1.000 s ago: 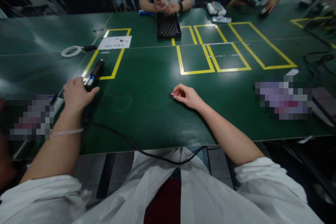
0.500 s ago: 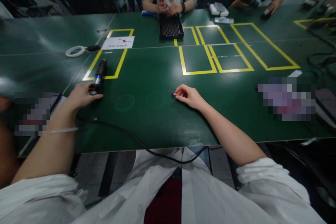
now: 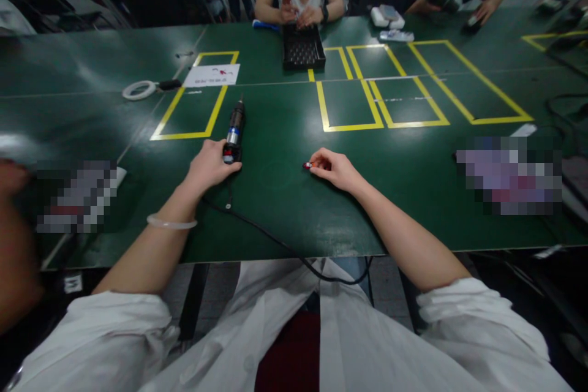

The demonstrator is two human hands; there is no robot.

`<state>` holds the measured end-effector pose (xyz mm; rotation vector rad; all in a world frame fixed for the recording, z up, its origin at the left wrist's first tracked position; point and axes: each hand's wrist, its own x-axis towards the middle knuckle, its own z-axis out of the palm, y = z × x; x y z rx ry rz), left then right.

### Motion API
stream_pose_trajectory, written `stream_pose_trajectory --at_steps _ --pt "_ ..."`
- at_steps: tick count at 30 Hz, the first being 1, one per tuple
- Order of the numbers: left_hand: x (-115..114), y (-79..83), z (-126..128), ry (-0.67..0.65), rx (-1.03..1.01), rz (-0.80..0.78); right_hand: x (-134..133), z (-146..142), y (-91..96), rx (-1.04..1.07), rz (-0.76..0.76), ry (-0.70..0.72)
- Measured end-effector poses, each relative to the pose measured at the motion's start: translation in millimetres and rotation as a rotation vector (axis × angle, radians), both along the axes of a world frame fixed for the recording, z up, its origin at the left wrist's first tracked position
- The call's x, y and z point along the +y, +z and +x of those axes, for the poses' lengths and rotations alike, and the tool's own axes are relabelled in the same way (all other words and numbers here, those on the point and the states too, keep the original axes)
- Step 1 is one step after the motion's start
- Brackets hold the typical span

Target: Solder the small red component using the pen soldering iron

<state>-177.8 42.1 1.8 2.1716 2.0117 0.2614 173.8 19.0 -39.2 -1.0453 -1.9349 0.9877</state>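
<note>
Green table (image 3: 275, 208), label (image 3: 212, 75) unreadable; left hand (image 3: 209, 166) grips screwdriver (image 3: 234, 128).

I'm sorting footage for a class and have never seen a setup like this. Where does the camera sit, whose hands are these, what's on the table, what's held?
No machine here: a camera worn on a person's head looks down at their own bare hands. The left hand grips the rear end of a black corded tool lying on the green table; its cable trails off the near edge. The right hand pinches a small red part. Farther off lie yellow taped rectangles, a white coil, a paper sheet and a black tray, where another person's hands work.
</note>
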Motion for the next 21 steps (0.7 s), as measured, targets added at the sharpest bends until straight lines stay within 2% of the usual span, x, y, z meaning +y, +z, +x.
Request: stream_pose_trajectory --at_steps 5,11,16,21 --pt "-4.8 1.1 68.7 -0.081 0.094 -0.016 2.0 1.5 0.7 -0.039 0.101 -0.053" --pt "-12.5 2.0 131.0 -0.219 0.068 -0.009 2.7 3.2 1.3 -0.022 0.059 -0.077" --pt "-19.0 0.1 159.3 -0.293 0.033 -0.002 3.8 4.8 1.7 -0.008 0.072 -0.102" --pt "-23.4 0.6 164.6 -0.310 0.007 -0.012 4.8 5.0 0.6 -0.033 0.094 -0.117"
